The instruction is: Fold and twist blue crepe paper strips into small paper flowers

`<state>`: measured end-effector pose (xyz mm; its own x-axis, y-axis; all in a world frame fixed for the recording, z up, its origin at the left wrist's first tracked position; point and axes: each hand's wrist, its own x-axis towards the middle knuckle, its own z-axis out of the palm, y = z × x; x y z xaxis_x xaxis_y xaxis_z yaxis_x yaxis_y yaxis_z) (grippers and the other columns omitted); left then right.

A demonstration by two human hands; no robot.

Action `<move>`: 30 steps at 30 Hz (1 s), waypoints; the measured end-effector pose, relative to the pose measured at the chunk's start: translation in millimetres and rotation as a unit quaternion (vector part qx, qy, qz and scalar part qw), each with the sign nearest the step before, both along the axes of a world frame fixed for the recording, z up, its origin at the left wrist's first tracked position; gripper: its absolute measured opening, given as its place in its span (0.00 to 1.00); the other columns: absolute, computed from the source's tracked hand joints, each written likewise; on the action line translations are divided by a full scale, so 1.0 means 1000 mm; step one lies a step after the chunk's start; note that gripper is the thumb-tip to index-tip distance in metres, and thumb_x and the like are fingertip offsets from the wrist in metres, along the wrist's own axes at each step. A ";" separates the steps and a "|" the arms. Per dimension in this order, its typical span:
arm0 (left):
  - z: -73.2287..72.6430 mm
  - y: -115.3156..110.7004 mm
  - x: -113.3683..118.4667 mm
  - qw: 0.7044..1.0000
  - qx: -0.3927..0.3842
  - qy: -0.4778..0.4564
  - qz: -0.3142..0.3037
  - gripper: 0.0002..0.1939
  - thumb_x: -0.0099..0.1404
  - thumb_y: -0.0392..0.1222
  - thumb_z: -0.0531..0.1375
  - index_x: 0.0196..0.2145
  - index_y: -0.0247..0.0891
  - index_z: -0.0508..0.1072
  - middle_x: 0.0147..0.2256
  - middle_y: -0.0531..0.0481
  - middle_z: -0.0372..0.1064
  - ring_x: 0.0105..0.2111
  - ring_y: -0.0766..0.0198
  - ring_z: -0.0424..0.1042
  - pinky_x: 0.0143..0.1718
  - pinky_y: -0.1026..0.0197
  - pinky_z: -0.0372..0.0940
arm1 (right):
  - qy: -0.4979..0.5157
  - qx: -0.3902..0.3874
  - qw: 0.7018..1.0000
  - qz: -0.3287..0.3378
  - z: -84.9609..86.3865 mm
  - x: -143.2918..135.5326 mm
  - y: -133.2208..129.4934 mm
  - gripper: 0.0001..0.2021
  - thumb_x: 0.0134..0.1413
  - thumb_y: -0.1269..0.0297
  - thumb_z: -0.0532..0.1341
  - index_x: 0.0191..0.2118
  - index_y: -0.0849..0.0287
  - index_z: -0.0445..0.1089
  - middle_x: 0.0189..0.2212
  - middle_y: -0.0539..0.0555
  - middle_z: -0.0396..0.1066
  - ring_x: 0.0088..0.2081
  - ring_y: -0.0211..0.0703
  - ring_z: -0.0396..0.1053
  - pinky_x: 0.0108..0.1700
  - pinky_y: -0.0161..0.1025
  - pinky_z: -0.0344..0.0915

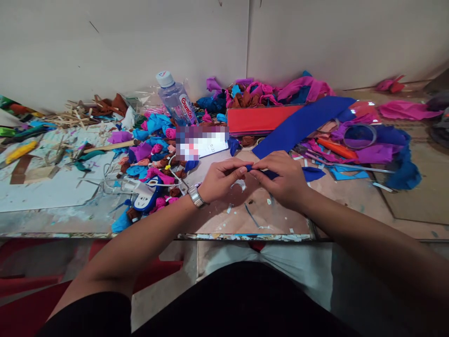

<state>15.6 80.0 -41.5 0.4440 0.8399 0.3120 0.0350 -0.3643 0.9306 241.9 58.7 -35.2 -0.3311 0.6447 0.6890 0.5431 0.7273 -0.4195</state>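
My left hand (pixel 219 181) and my right hand (pixel 285 180) meet over the front middle of the table. Both pinch a small piece of dark blue crepe paper (pixel 249 167) between thumbs and fingers. Part of that paper is hidden by the right fingers. A leaf-shaped blue paper end (pixel 314 173) shows beyond the right hand; whether it belongs to the pinched piece I cannot tell. Behind the hands, a long flat blue paper strip (pixel 303 124) slants up to the right against a red box (pixel 263 119). A metal watch (pixel 195 196) circles my left wrist.
Crumpled coloured paper pieces (pixel 154 124) crowd the left, near a plastic bottle (pixel 177 100), a phone (pixel 210 146) and a blue-and-white power strip (pixel 145 196). Orange cutter (pixel 336 148), tape roll (pixel 359 136) and scissors (pixel 351 164) lie right. Wooden sticks (pixel 75 114) are heaped far left.
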 end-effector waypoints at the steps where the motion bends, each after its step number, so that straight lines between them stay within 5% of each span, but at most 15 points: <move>1: 0.001 -0.001 0.000 1.000 0.014 0.005 -0.002 0.15 0.72 0.53 0.66 0.50 0.44 0.85 0.49 0.44 0.83 0.47 0.60 0.80 0.50 0.57 0.73 | -0.002 0.003 1.000 0.000 0.000 0.000 0.000 0.04 0.66 0.60 0.68 0.39 0.52 0.79 0.34 0.52 0.83 0.37 0.49 0.77 0.45 0.50 0.66; 7: 0.004 -0.004 0.000 0.997 0.055 0.049 0.007 0.19 0.74 0.56 0.62 0.51 0.41 0.84 0.45 0.42 0.83 0.44 0.58 0.80 0.47 0.56 0.72 | 0.005 0.016 1.000 -0.012 0.003 0.000 0.001 0.07 0.64 0.56 0.71 0.39 0.52 0.79 0.36 0.53 0.83 0.40 0.51 0.77 0.46 0.50 0.66; 22: 0.005 -0.004 0.002 0.999 -0.004 0.026 -0.018 0.22 0.72 0.60 0.64 0.47 0.38 0.84 0.41 0.44 0.81 0.38 0.61 0.78 0.43 0.59 0.72 | 0.012 0.009 1.000 0.002 0.003 0.000 0.001 0.10 0.65 0.51 0.70 0.42 0.51 0.79 0.38 0.53 0.82 0.43 0.51 0.78 0.46 0.49 0.66; 30: 0.002 -0.003 0.002 1.000 0.012 0.006 -0.015 0.22 0.73 0.57 0.63 0.54 0.40 0.83 0.45 0.43 0.81 0.35 0.65 0.76 0.42 0.60 0.72 | 0.004 0.009 1.000 -0.001 0.003 -0.001 -0.001 0.05 0.67 0.58 0.68 0.40 0.52 0.77 0.35 0.52 0.82 0.38 0.48 0.78 0.46 0.49 0.66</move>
